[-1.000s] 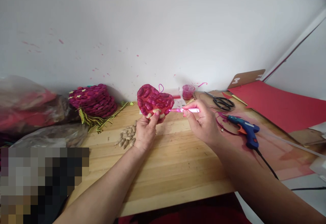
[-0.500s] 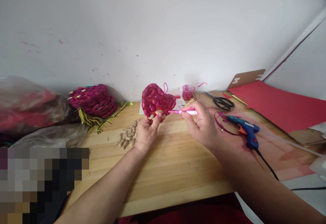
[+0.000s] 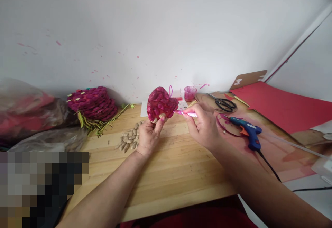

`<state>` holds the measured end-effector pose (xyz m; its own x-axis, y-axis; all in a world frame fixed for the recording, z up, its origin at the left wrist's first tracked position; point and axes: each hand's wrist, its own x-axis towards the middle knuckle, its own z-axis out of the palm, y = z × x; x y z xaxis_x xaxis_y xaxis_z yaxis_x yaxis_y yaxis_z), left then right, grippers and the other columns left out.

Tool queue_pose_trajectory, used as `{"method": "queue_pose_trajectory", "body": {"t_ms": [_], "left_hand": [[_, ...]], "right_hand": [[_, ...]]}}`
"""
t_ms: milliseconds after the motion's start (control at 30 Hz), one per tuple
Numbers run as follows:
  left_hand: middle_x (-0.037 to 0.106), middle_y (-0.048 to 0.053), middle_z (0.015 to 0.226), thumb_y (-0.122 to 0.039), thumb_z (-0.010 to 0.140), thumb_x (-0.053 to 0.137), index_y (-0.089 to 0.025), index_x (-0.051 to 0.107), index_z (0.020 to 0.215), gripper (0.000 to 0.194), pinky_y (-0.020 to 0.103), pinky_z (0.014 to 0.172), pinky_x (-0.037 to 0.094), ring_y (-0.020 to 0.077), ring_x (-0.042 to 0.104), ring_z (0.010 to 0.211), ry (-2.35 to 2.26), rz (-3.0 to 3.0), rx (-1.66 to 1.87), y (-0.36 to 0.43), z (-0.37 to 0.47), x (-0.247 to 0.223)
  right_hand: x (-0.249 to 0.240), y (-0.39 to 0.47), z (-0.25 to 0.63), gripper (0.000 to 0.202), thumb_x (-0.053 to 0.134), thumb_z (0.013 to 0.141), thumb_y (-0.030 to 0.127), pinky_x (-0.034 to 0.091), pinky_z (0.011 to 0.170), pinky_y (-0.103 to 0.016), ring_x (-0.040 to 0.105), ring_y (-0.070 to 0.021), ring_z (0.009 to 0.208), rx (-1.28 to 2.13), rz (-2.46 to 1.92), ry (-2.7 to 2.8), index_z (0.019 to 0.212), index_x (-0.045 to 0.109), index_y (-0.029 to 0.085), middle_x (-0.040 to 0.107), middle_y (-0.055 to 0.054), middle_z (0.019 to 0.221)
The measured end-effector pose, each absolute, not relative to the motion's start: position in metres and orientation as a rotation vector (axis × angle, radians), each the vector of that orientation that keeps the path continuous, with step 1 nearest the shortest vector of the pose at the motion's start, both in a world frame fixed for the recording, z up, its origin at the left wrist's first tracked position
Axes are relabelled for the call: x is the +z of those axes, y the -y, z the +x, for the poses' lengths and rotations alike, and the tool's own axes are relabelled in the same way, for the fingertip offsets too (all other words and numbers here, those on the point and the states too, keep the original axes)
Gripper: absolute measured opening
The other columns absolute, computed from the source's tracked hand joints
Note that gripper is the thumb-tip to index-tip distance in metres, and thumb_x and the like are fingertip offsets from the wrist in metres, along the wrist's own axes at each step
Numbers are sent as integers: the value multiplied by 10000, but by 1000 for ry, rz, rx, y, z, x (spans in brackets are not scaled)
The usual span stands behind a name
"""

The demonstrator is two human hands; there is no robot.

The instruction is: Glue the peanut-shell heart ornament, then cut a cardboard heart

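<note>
My left hand [image 3: 150,136] holds up a heart-shaped piece covered in peanuts [image 3: 158,100], its thumb pressed on the front near the lower edge. Most of its peanuts are magenta; a few at the bottom are bare tan. A thin pink loop [image 3: 170,90] sticks up from its top. Pinched in my right hand [image 3: 202,122] is a paintbrush [image 3: 190,114] with a white handle, whose pink-coated tip is at the heart's lower right edge. Loose unpainted peanuts [image 3: 129,138] lie on the table just left of my left hand.
A stack of magenta peanut pieces [image 3: 94,103] with yellow-green cords stands left, beside plastic bags [image 3: 28,110]. Behind is a cup of pink paint [image 3: 190,93]. To the right are scissors [image 3: 225,104], a blue glue gun [image 3: 249,130] with its cord, and red sheets [image 3: 282,103].
The heart has turned a little and shifted slightly right in my left hand. The brush tip has moved from its lower front to its right edge.
</note>
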<state>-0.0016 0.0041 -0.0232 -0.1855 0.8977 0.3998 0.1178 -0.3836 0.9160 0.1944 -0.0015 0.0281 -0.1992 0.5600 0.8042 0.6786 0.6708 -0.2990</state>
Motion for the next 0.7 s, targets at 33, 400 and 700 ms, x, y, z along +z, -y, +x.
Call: {"method": "queue_pose_trajectory", "body": {"t_ms": [33,400,700], "left_hand": [[786,57,861,-435,814,755,-197,802,891,254,285,792,532,213,698,791,-1204,1455,1636,-4,-2,-23],[778,57,833,-413,780,793,-195,800,891,244,289,806,532,216,707,812,-1176,1375,1655,-6,-2,-24],[777,59,830,-432,794,773,-183,796,860,258,282,785,528,203,696,776,-1189,1411,1634,-5,-2,-23]], "right_hand": [[27,2,194,52,590,928,200,374,827,-436,609,-246,883,-179,-964,1890,903,586,246,698,-41,838],[27,4,193,60,576,935,194,398,825,-420,604,-235,874,-90,-909,1913,918,586,250,683,-34,833],[28,4,192,50,577,942,222,418,806,-421,611,-237,869,-36,-918,1906,900,584,246,679,-41,826]]}}
